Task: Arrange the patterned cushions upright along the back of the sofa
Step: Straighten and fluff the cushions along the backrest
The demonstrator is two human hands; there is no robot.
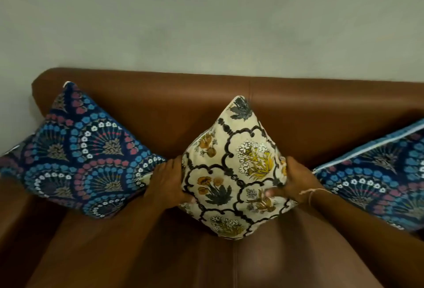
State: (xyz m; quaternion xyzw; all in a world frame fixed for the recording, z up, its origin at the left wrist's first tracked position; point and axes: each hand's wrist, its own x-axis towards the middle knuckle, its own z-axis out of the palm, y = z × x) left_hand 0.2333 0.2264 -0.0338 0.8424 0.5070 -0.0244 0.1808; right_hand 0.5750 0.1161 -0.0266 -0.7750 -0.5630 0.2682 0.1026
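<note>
Both hands — left hand (166, 183), right hand (292, 182) — clasp the cream cushion (231, 168) by its sides, fingers wrapped, centred on the sofa (298, 113) on one corner — next, settle it against the backrest.

centre cushion (231, 168) on sofa (160, 108), cushions flanking

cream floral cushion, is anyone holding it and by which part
Yes: the cream floral cushion is gripped by both hands, left hand on its left corner, right hand on its right corner.
</note>
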